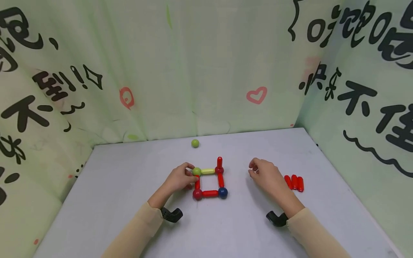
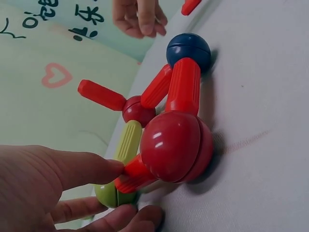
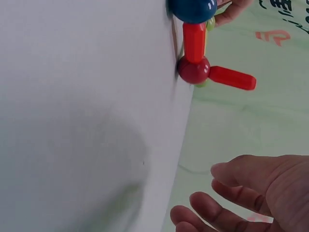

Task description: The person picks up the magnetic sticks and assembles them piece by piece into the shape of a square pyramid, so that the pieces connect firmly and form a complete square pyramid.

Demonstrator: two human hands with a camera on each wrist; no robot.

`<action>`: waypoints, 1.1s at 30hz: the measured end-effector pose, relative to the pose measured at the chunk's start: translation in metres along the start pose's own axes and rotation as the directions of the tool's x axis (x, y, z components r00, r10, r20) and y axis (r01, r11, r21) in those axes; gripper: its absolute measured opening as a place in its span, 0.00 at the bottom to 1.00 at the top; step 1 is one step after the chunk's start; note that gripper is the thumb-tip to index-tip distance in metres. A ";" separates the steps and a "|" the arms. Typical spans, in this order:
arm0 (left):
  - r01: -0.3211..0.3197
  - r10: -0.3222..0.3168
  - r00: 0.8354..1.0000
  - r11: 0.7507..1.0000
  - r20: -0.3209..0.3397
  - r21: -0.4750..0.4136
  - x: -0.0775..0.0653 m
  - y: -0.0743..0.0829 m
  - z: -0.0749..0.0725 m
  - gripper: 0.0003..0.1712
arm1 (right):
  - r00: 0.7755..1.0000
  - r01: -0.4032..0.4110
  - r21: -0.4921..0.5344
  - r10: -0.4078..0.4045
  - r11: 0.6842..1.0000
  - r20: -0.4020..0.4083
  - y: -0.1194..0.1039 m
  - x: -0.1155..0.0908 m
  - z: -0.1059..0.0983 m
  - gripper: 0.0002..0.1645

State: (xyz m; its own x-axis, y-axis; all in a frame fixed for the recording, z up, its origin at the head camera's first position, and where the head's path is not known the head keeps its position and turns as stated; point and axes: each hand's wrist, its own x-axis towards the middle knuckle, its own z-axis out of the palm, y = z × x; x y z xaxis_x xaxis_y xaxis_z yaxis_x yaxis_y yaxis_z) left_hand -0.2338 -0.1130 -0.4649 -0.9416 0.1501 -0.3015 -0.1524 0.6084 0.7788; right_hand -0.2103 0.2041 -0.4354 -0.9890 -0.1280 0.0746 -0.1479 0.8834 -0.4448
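On the table lies a square of rods and balls (image 1: 210, 193): three red rods and one yellow-green rod (image 1: 208, 171) joined by a green ball (image 2: 107, 195), two dark red balls and a blue ball (image 1: 222, 193). An extra red rod (image 3: 232, 78) stands up from the far-right red ball (image 3: 194, 70). My left hand (image 1: 180, 178) grips the square's far-left corner, thumb on the left red rod, other fingers about the green ball. To the right of the square, my right hand (image 1: 266, 175) hovers above the table with fingers loosely bent, holding nothing.
Several loose red rods (image 1: 294, 182) lie side by side beyond the right wrist. A single green ball (image 1: 195, 143) sits near the table's back edge. Printed curtains (image 1: 209, 71) hang behind and on both sides of the white table (image 1: 129, 172).
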 end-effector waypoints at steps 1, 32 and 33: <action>-0.007 0.007 1.000 1.000 -0.006 0.015 0.001 0.001 0.000 0.25 | 1.000 -0.008 -0.010 0.008 1.000 -0.004 0.005 -0.004 -0.004 0.09; -0.179 0.187 0.982 0.968 -0.031 0.175 0.006 -0.007 -0.007 0.16 | 0.978 -0.158 -0.214 0.183 0.964 0.104 0.060 -0.038 -0.038 0.15; -0.179 0.188 0.981 0.967 -0.036 0.181 0.006 -0.007 -0.007 0.16 | 0.978 -0.156 -0.212 0.180 0.965 0.102 0.059 -0.037 -0.036 0.13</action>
State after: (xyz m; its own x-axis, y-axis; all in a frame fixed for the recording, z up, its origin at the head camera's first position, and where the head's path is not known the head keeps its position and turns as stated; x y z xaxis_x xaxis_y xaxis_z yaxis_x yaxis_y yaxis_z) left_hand -0.2407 -0.1221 -0.4683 -0.9636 0.2338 -0.1295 0.0753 0.7024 0.7078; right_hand -0.1823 0.2774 -0.4326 -0.9951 -0.0117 -0.0979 0.0133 0.9678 -0.2513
